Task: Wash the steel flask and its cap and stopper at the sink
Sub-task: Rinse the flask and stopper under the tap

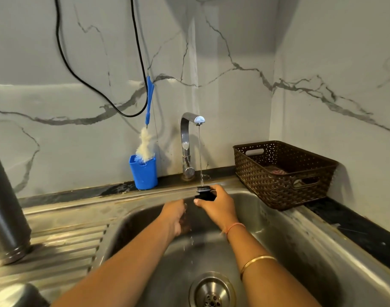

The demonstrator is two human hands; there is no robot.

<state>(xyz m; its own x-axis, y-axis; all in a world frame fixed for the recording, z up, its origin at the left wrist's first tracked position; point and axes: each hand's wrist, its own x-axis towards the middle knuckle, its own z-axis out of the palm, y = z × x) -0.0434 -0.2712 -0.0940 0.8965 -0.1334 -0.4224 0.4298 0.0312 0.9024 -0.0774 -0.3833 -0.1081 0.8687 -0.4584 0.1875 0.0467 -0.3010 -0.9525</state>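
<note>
The sink (278,251) was bounded at the back by a narrow rim, and behind it a dark strip of worktop (79,193) was seen against the marbled wall. Open room was left in the basin around the drain (211,293) and along the right wall of the basin. The back edge was crowded: a blue holder (144,173) with a bottle brush (146,142) was set left of the tap (187,140), and a brown basket (282,171) was placed on the worktop in the right corner, close to the sink's rim. A black cable (79,74) was hung in a loop on the wall above. The steel flask (6,207) was stood on the ribbed draining board (63,240) at the left, well apart from the hands, and its side was cut off by the picture's edge. A rounded steel thing (17,295) in the lower left corner was cut off too and could not be identified. The contents of the basket were hard to make out. The stopper (204,192) was held under the thin water stream (200,156) by the right hand (218,204), whose fingers and thumb were curled round it from the side, the wrist raised over the basin. The left hand (175,218) was held lower, just beside and below the stopper, with its back turned up; its fingers were hidden and blurred, so it could not be told whether they were curled or straight.
</note>
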